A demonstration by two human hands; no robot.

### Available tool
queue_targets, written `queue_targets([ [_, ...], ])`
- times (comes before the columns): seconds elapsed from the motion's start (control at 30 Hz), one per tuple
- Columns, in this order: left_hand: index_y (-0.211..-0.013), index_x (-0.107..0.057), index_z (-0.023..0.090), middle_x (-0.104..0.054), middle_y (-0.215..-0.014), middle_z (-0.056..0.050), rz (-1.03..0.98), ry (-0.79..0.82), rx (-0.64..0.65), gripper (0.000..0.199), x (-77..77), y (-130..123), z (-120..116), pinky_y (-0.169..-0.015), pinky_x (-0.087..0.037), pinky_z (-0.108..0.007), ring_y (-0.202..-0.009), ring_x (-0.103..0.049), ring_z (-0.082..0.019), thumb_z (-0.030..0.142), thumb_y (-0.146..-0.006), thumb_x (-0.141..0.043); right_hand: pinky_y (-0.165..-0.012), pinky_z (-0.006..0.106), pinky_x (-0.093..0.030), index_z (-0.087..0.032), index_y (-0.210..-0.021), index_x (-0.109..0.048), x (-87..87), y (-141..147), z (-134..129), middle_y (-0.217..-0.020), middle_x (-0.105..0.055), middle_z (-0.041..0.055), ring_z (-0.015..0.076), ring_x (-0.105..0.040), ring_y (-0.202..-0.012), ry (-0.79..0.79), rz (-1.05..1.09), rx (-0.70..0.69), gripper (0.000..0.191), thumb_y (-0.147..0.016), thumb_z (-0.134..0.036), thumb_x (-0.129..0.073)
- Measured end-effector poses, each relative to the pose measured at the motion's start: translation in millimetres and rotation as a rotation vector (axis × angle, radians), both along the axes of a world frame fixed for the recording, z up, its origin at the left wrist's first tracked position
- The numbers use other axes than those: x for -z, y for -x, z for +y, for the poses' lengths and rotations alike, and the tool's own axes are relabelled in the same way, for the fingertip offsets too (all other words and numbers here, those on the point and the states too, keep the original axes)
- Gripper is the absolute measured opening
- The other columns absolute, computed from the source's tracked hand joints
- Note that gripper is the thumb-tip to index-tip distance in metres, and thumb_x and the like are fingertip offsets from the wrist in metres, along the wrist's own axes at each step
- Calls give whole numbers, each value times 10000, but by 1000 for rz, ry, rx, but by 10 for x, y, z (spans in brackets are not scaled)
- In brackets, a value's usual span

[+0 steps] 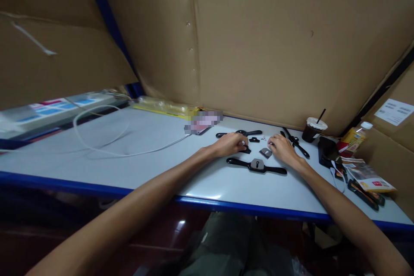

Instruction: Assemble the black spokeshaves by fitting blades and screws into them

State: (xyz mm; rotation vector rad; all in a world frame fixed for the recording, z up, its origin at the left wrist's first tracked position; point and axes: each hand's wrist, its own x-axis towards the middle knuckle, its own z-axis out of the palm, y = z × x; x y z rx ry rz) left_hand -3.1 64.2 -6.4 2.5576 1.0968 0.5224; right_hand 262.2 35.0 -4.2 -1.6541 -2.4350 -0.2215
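- Holding both arms out over the table, we have our hands among three black spokeshaves and some loose parts.
- Our left hand is at a black cap, its fingers bent over one end; we cannot tell whether they are clamped on it or only touching.
- Our right hand is just beside a loose grey blade, fingers curled; we cannot tell whether their tips meet or hold anything.
- Between our hands, a bit farther back, lie a second cap and some tiny pale screws.
- The front spokeshave lies nearest us, a grey plate on its middle.
- The back spokeshave lies just beyond our left hand.
- The right spokeshave lies aslant just beyond our right hand.
- Left of these we see a phone, blurred over, a white cable running to it, and clear packaging behind.
- Near the right end stand a lidded cup with a straw and a bottle; a packet lies nearer us.
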Motion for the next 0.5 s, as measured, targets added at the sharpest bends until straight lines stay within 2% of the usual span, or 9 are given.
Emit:
queue_targets([
  [0.1, -863, -720, 168, -629, -778, -15, -214, 72, 11, 108, -55, -53, -64, -671, -361, -269, -715, -556, -153, 238, -829, -645, -793, 292, -426, -196, -1057, -715, -35, 0, -43, -1071, -686, 90, 222, -632, -995, 16, -6, 36, 175, -992, -215, -554],
  [0.2, -822, -691, 162, -648, -828, -25, -353, 132, 91, 116, -92, -160, -204, -689, -390, -270, -764, -566, -154, 261, -847, -635, -773, 291, -424, -209, -1083, -695, -47, 14, -78, -1089, -679, 91, 222, -642, -982, 25, -20, 50, 171, -999, -232, -548],
  [0.33, -813, -679, 164, -654, -829, -31, -312, 141, 227, 127, -92, -297, -411, -740, -425, -298, -784, -571, -158, 264, -870, -625, -746, 294, -426, -209, -1084, -684, -55, 33, -101, -1103, -674, 100, 229, -646, -981, 21, -21, 44, 169, -996, -224, -540],
  [0.5, -825, -671, 179, -652, -847, -41, -224, 75, 214, 104, -88, -346, -502, -779, -445, -332, -836, -574, -181, 246, -871, -607, -723, 301, -424, -203, -1082, -679, -61, 43, -110, -1094, -671, 114, 236, -643, -962, 30, -29, 39, 185, -994, -210, -516],
])
